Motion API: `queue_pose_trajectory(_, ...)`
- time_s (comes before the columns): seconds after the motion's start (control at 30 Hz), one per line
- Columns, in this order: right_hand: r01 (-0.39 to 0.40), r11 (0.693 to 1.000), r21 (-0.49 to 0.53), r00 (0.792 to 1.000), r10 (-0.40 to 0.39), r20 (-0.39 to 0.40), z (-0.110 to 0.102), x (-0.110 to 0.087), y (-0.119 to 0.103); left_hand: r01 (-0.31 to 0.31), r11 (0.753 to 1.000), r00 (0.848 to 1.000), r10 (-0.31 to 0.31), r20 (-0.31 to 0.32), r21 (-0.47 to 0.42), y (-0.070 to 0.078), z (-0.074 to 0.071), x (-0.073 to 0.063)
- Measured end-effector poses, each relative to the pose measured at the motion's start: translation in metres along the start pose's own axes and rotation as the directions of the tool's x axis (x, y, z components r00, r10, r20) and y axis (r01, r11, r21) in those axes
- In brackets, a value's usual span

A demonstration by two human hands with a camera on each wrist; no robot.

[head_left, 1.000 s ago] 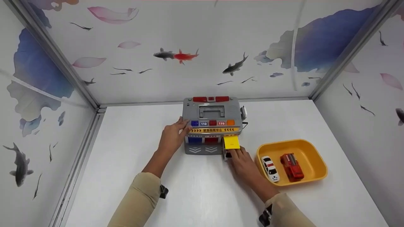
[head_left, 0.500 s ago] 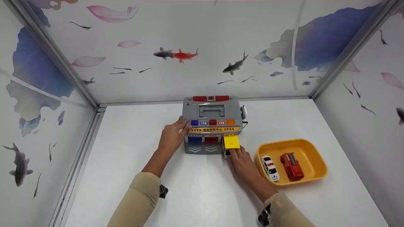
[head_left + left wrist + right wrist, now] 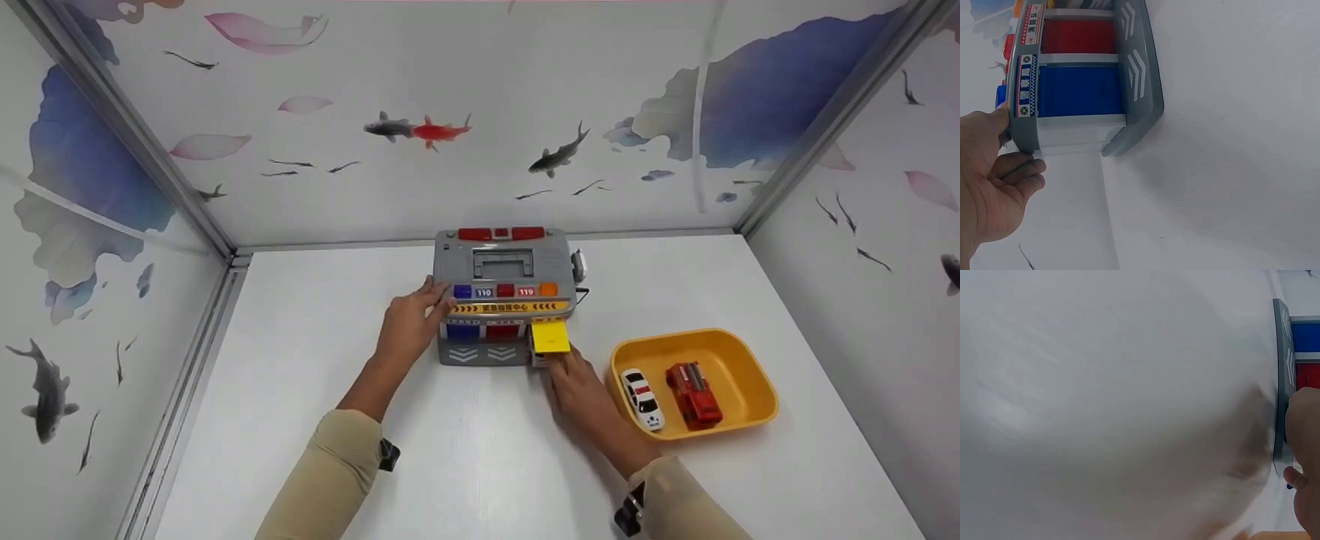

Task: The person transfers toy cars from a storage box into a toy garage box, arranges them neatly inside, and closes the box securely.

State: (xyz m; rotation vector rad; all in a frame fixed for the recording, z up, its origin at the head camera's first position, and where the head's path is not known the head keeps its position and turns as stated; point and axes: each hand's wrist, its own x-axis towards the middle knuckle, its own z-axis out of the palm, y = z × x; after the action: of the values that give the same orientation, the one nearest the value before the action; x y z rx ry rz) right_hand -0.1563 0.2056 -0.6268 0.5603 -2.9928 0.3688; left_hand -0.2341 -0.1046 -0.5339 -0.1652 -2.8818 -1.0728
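Note:
A grey toy garage (image 3: 454, 264) with red, blue and orange lights on its roof stands near the back wall. My left hand (image 3: 409, 322) grips its left front corner; the left wrist view shows the fingers bent around that edge. Blue (image 3: 1080, 91) and red (image 3: 1078, 36) doors close two bays, while the yellow door (image 3: 551, 337) at the right is raised. Under it, a white toy vehicle (image 3: 537, 361) sits mostly inside the bay, with my right hand (image 3: 579, 384) holding its near end. The yellow door and fingers hide most of this vehicle.
To the right, a yellow tub (image 3: 759, 375) holds a white toy police car (image 3: 643, 401) and a red toy fire truck (image 3: 694, 395). White walls printed with fish enclose the white table (image 3: 472, 457).
The white vehicle has slid farther back into the right bay, with my right fingers following it under the yellow door. My left hand and the garage have stayed in place.

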Motion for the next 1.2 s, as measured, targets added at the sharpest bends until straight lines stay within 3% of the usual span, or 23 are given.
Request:
queue_pose_trajectory(0.33, -0.029, 0.991, 0.134, 0.999, 0.024, 0.035, -0.004, 0.002, 0.001, 0.000, 1.000, 1.000, 0.000, 0.004, 0.003, -0.001, 0.001, 0.000)
queue_pose_trajectory(0.5, -0.040, 0.987, 0.153, 0.997, 0.029, 0.073, -0.007, 0.002, 0.000, 0.002, 1.000, 1.000, -0.003, 0.010, 0.005, 0.000, 0.000, 0.000)
queue_pose_trajectory(1.2, -0.044, 0.996, 0.073, 0.996, 0.038, 0.084, -0.013, 0.003, -0.003, -0.011, 1.000, 1.000, 0.011, -0.006, -0.016, 0.000, 0.000, 0.000)
